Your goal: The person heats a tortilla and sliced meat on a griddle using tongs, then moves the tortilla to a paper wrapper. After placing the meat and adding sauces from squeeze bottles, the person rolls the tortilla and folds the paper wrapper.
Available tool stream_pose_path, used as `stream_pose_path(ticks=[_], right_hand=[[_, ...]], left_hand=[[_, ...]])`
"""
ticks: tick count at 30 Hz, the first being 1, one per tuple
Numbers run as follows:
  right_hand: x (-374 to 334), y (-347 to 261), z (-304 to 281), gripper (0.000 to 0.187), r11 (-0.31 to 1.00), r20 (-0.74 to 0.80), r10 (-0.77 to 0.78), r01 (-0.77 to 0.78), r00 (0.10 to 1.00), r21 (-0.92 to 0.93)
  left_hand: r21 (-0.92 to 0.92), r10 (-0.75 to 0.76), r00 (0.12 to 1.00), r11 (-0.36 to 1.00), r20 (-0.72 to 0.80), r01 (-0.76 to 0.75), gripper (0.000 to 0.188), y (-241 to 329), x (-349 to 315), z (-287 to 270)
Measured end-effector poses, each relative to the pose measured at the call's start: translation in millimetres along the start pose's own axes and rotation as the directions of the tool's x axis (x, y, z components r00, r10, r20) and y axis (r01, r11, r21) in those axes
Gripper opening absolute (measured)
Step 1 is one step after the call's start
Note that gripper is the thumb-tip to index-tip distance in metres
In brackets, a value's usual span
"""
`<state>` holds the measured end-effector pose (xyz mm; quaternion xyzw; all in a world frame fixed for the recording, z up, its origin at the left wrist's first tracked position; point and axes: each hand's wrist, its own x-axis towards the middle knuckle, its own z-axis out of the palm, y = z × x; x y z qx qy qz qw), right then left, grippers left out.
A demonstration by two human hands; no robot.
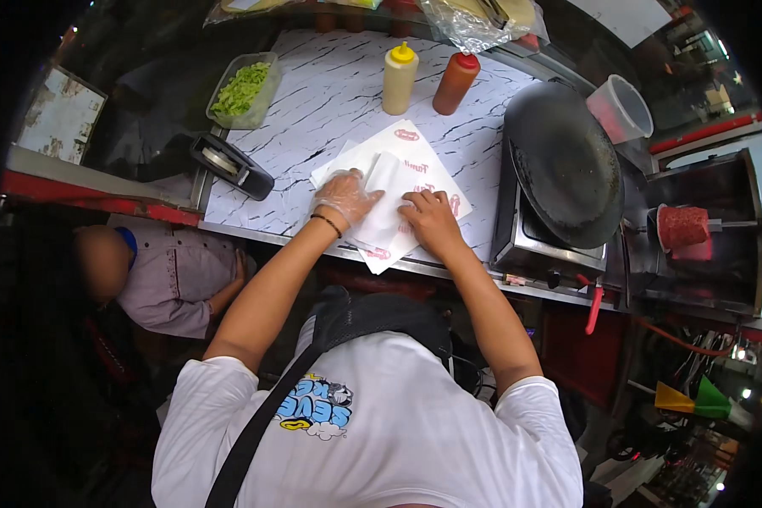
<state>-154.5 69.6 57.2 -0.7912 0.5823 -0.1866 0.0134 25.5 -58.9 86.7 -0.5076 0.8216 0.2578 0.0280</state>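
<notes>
My left hand (345, 201), in a clear plastic glove with a dark bracelet at the wrist, is closed on the left side of a roll wrapped in white paper (384, 178). What is inside the roll is hidden. Under it, a sheet of white wrapping paper with red print (438, 175) lies turned cornerwise on the counter, its near corner reaching over the front edge. My right hand (434, 222) is bare. Its bent fingers press on the wrapping paper at the roll's right side.
A tub of chopped lettuce (244, 90) and a black tape dispenser (231, 166) stand left. Behind the papers are a yellow-capped bottle (399, 80) and a red-capped bottle (456, 85). A black pan (563, 165) tilts on a stove at right, beside a meat spit (682, 228). A person (173, 275) is at left.
</notes>
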Motion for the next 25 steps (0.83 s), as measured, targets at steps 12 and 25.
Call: stream_pose_path(ticks=[12,25], right_hand=[[37.3,-9.7,-31.1,0.050,0.997,-0.150,0.004,-0.015,0.989,-0.075],[91.4,23.9,-52.2,0.042,0.945,0.584,0.187,-0.308,0.790,0.113]], left_hand=[[0.048,0.108,0.994,0.993,-0.017,-0.108,0.054,38.1,-30.0,4.9],[-0.002,0.404,0.825,0.899,0.396,-0.439,0.071,7.8,10.0,-56.0]])
